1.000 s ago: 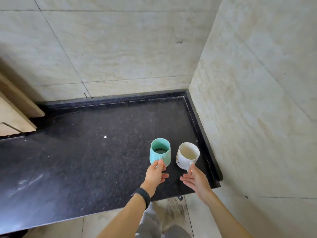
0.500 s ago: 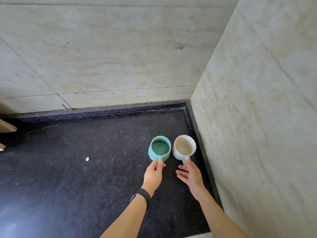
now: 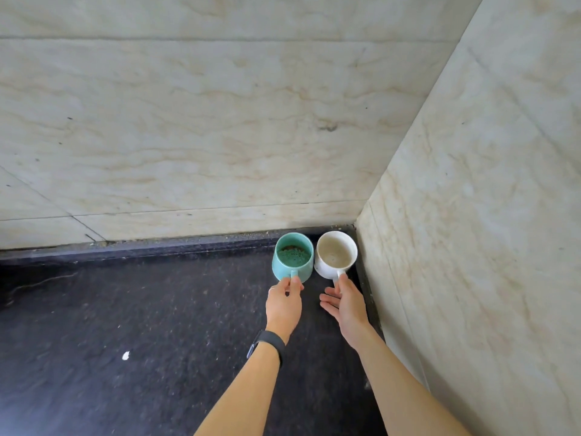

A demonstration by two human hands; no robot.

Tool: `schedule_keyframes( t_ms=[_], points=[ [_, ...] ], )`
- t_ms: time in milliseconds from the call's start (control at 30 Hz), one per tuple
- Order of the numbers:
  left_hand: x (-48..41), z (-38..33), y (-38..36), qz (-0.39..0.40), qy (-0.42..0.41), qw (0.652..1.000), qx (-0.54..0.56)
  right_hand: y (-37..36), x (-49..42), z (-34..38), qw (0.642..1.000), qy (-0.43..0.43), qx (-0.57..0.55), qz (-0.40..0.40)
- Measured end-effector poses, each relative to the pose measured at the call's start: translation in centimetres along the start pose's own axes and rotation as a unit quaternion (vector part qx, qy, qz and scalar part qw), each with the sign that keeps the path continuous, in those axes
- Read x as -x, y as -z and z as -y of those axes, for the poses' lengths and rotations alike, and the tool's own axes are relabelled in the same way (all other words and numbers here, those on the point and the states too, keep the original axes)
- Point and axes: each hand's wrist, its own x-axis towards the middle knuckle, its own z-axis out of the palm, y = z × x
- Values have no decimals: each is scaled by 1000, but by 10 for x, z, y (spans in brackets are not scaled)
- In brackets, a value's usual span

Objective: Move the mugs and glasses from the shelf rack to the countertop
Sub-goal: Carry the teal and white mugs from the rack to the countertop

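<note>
A teal mug [image 3: 292, 256] and a white mug [image 3: 335, 254] stand side by side in the far right corner of the black countertop [image 3: 157, 325], handles toward me. My left hand [image 3: 284, 302], with a black band on its wrist, pinches the teal mug's handle. My right hand [image 3: 345, 305] holds the white mug's handle between thumb and forefinger, its other fingers spread below. Both mugs are upright; the teal one has dark speckled residue inside. The shelf rack is out of view.
Beige marble-tiled walls [image 3: 220, 136] close the corner behind and to the right [image 3: 471, 247] of the mugs. A small white speck [image 3: 125, 355] lies on the counter at the lower left. The counter stretches away to the left.
Both hands have pushed the two mugs further back into the corner by the walls. The view has tilted up and moved closer, so the counter's front edge and the floor have dropped out of sight.
</note>
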Motion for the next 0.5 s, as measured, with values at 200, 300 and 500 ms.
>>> schedule_keyframes(
  t_ms=[200, 300, 500],
  points=[
    [-1, -5, 1, 3, 19, 1000, -2, -4, -3, 9, 999, 6, 41, -22],
    [1, -13, 8, 45, 31, 998, -30, -2, -4, 17, 993, 18, 112, -7],
    [24, -15, 45, 124, -16, 986, -109, 6, 12, 24, 986, 14, 165, 11]
  ],
)
